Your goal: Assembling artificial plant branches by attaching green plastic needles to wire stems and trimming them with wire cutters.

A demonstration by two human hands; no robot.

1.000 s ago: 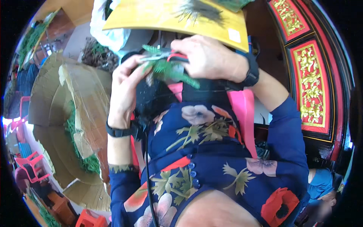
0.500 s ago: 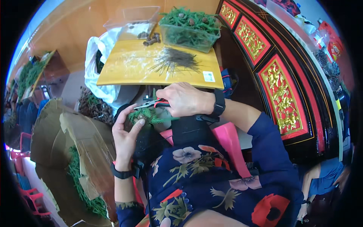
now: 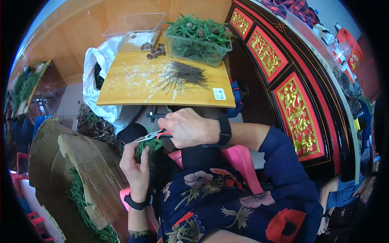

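Observation:
My left hand (image 3: 135,168) pinches a small green artificial pine sprig (image 3: 150,146) over my lap, thumb and forefinger closed on it. From the right, my right hand (image 3: 186,127) grips long-nose pliers (image 3: 150,136) with red and black handles. Their metal jaws reach across to the fingertips of my left hand, just above the sprig. Whether the jaws hold a wire there is too small to tell. Beyond my hands, a pile of thin dark wires (image 3: 188,75) lies on the yellow table (image 3: 129,87).
A clear bin of green sprigs with cones (image 3: 198,42), small pine cones (image 3: 157,51) and another clear bin (image 3: 139,34) stand on the table. At left are a white bag (image 3: 92,77) and a torn cardboard box (image 3: 87,158). A carved panel (image 3: 298,117) stands right.
My view has shifted, so the table and hands appear lower. The pliers remain in my right hand at my left fingertips, and the sprig stays in my left hand, now showing less.

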